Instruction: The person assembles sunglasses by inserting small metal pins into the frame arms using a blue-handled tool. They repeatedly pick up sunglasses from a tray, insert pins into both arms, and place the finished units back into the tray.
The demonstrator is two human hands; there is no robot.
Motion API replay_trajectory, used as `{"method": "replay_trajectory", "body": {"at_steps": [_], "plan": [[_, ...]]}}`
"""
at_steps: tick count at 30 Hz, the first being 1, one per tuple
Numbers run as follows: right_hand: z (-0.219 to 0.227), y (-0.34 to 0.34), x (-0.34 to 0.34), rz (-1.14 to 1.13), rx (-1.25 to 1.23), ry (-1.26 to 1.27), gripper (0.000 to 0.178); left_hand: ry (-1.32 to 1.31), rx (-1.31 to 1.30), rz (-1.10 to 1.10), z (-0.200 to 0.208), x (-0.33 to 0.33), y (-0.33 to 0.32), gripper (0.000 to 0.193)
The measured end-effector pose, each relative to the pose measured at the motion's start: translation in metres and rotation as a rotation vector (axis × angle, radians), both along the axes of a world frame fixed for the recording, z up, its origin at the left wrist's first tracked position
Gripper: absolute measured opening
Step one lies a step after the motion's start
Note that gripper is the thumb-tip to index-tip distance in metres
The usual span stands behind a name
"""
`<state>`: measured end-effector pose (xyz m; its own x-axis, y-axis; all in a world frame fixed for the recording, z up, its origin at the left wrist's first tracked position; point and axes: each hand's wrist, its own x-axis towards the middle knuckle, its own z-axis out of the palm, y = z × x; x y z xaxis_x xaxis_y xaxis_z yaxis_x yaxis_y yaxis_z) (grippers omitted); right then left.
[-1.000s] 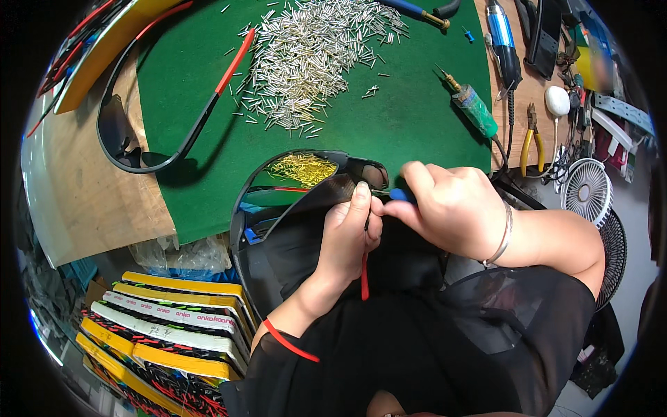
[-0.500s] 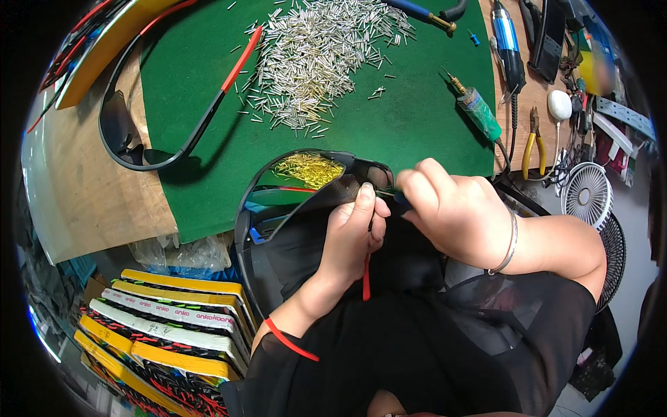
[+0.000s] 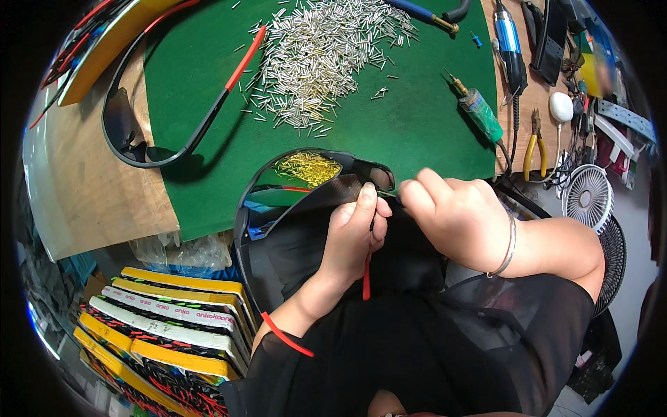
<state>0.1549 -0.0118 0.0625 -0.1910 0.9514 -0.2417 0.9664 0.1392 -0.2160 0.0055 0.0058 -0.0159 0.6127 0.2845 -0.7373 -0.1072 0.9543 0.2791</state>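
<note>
My left hand (image 3: pixel 358 226) is closed around a pair of black wraparound sunglasses (image 3: pixel 321 197) with red temple tips. Its thumb presses near the hinge end of the frame. One temple curves down past my left wrist, and the yellow patch in the lens looks like a reflection. Beside the left thumb, my right hand (image 3: pixel 455 219) is closed on a thin-shafted screwdriver (image 3: pixel 389 194) whose handle is mostly hidden in the fingers. The shaft points at the hinge area; my left fingers hide its tip.
Many small silver pins (image 3: pixel 313 62) lie heaped on the green mat (image 3: pixel 389 132). Other sunglasses (image 3: pixel 187 147) rest at the left. At the right are a green-handled soldering iron (image 3: pixel 479 115), yellow pliers (image 3: pixel 533 142), a blue power tool (image 3: pixel 508 42) and a white fan (image 3: pixel 588 196). Stacked sunglasses (image 3: pixel 167 313) stand lower left.
My right hand has turned slightly at the screwdriver, its knuckles shifting a little. The sunglasses have moved only slightly in my left hand, the lower red tip drifting left.
</note>
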Motion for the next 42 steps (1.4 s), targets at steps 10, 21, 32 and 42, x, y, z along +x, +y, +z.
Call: {"method": "replay_trajectory", "body": {"at_steps": [10,21,32,42], "plan": [[0.001,0.003,0.001,0.062,0.029,0.003,0.02,-0.01,0.02,-0.011,-0.003,-0.001,-0.001,0.037],[-0.004,0.003,0.009,0.066,0.038,0.077,0.02,0.025,0.013,-0.011,0.0,-0.001,0.0,0.038],[-0.002,-0.005,0.005,-0.003,-0.031,0.001,0.02,0.09,0.043,-0.058,0.003,0.003,0.002,0.038],[-0.002,-0.006,0.007,-0.073,-0.089,0.082,0.021,0.056,0.035,-0.034,0.001,0.0,0.001,0.04]]}}
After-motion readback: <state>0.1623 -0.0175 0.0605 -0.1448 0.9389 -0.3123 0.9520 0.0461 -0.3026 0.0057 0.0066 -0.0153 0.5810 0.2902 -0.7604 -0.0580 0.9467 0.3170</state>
